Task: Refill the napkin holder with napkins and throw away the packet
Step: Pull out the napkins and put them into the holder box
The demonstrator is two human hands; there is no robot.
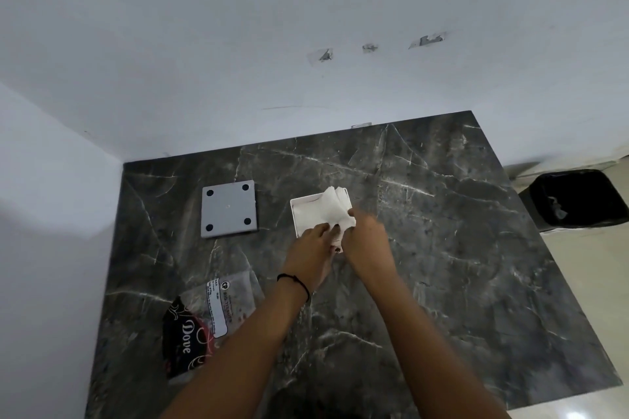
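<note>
A white square napkin holder (296, 206) stands at the middle of the dark marble counter. A stack of white napkins (332, 206) lies partly inside it, its far right corner sticking up over the rim. My left hand (315, 245) presses on the near edge of the stack. My right hand (366, 241) grips the stack's right side. The empty clear plastic packet (218, 309), with a black "Dove" print, lies flat at the counter's near left.
A grey square lid (228, 208) with four dark dots lies left of the holder. A bin with a black liner (578, 197) stands on the floor past the counter's right edge. White walls close the back and left.
</note>
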